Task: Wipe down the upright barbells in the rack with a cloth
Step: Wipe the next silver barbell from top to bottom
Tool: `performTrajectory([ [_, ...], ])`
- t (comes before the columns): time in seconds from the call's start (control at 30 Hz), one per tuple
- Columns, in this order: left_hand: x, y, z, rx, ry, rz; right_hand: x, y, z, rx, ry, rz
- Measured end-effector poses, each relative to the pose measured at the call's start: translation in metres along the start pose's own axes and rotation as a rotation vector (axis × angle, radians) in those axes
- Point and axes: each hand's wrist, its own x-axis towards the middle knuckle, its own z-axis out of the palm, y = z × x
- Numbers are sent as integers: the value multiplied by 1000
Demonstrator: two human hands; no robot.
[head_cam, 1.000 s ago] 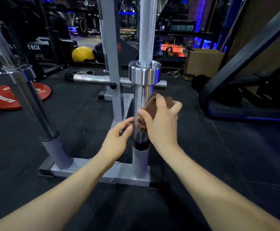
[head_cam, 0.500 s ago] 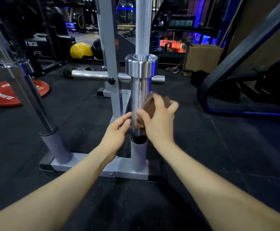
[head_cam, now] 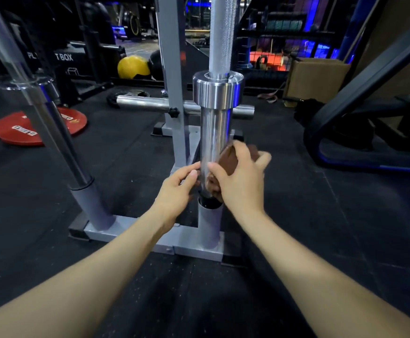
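Dead centre of the frame you've got the upright chrome barbell (head_cam: 215, 132) standing with its smooth sleeve dropped into a grey steel tube of the floor rack (head_cam: 150, 236). Your right hand (head_cam: 241, 181) is wrapped around a bunched brown cloth (head_cam: 227, 158), pressing it against the right side of the sleeve low down, just above the tube's black collar. Your left hand (head_cam: 177, 189) sits on the other side of the sleeve, fingers loosely bent with the fingertips touching the metal, not really gripping anything. A second chrome barbell (head_cam: 52, 123) leans in its own grey tube toward the left of the frame, well apart from your hands. Further back on the black rubber floor (head_cam: 296, 228), there's a red weight plate (head_cam: 28, 128) at the left edge, a yellow medicine ball (head_cam: 132, 67) up top left of centre, and a brown cardboard box (head_cam: 316, 79) upper right.
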Motion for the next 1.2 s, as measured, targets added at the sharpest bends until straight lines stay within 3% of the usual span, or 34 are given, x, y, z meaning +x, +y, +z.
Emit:
performTrajectory([
  [0.17,-8,9,6,34,21,-43,-16,27,15,-72,-188,176],
  [0.63,-12,38,23,130,90,-168,16,33,-14,-10,-537,207],
  [0.93,17,30,-11,143,-167,-97,12,17,-12,-60,-369,253],
  [1.2,49,26,-30,211,-330,49,13,-27,-12,8,22,348],
])
